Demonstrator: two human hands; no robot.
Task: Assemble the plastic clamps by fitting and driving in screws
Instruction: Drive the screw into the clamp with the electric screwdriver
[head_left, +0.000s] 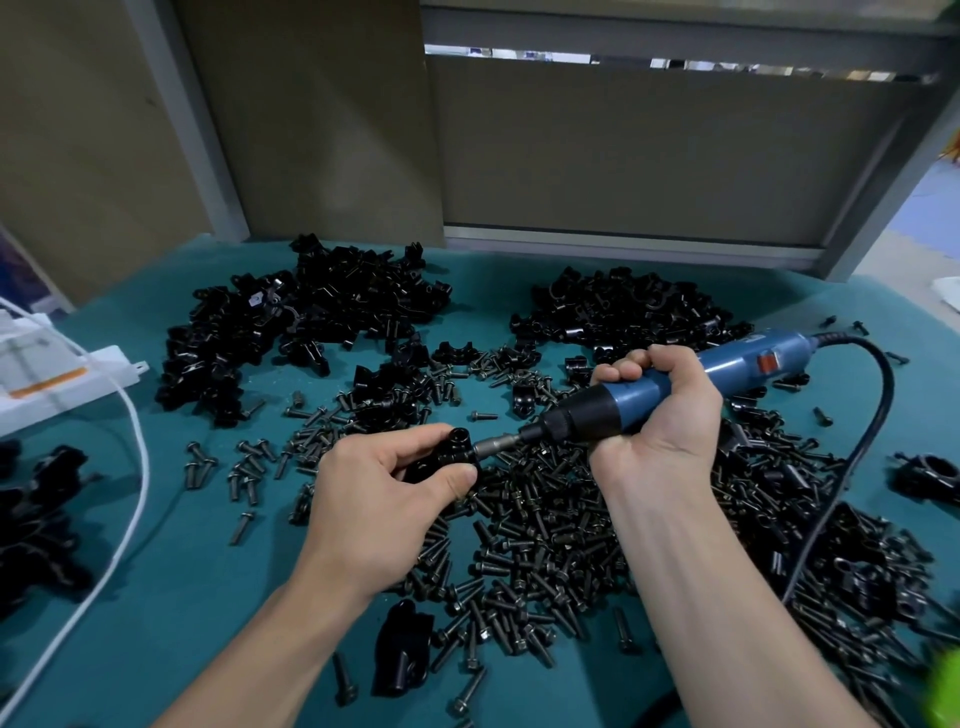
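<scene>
A black plastic clamp (449, 456) is pinched between the thumb and fingers of the left hand (374, 493), just above the table. A blue corded electric screwdriver (644, 391), gripped in the right hand (670, 415), lies nearly level, with its bit meeting the clamp's right side. Black screws (545, 530) are heaped beneath it, and piles of clamp pieces (311, 322) lie farther back.

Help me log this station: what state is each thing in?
Left hand: grips clamp.
Right hand: grips screwdriver.
Clamp: held, bit at its side.
Screwdriver: held near level, pointing at clamp.
Screws: loose, heaped.
Clamp parts: loose, piled.
</scene>
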